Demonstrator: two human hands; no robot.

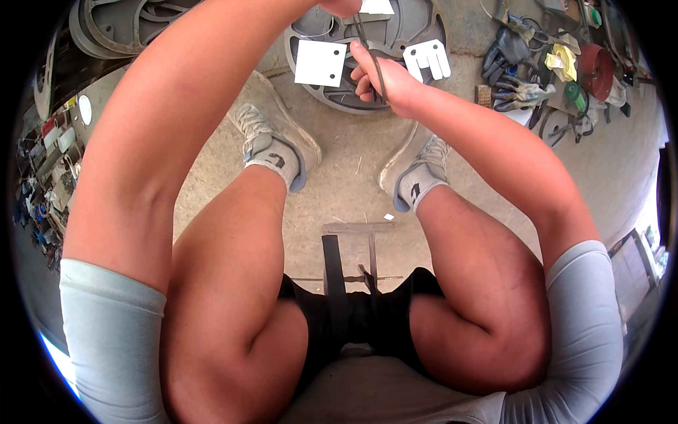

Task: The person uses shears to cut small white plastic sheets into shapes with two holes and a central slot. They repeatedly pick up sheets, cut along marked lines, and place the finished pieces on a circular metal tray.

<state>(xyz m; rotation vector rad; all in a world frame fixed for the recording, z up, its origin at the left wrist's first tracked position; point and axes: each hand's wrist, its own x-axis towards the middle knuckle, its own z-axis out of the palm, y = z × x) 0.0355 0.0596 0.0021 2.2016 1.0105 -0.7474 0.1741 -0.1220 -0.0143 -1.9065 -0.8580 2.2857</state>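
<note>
At the top middle, my right hand (385,81) is closed around a dark, thin hand tool (380,71) with long curved handles, like scissors. Its far end runs up towards my left hand (342,6), which the upper edge cuts off, so its fingers are hidden. Beside that hand a white piece (377,7) shows in part. Below lies a round grey metal casting (332,101) with spokes. On it, left of my right hand, rests a square white plate (320,63) with dark holes. To the right is a white plate with cut-out slots (428,59).
Dark work gloves (503,56), a yellow crumpled piece (561,62), a red disc (595,68) and tools lie at the upper right. Grey cast wheels (106,28) stand at the upper left, above clutter (46,191). My shoes (300,134) flank the floor before the casting.
</note>
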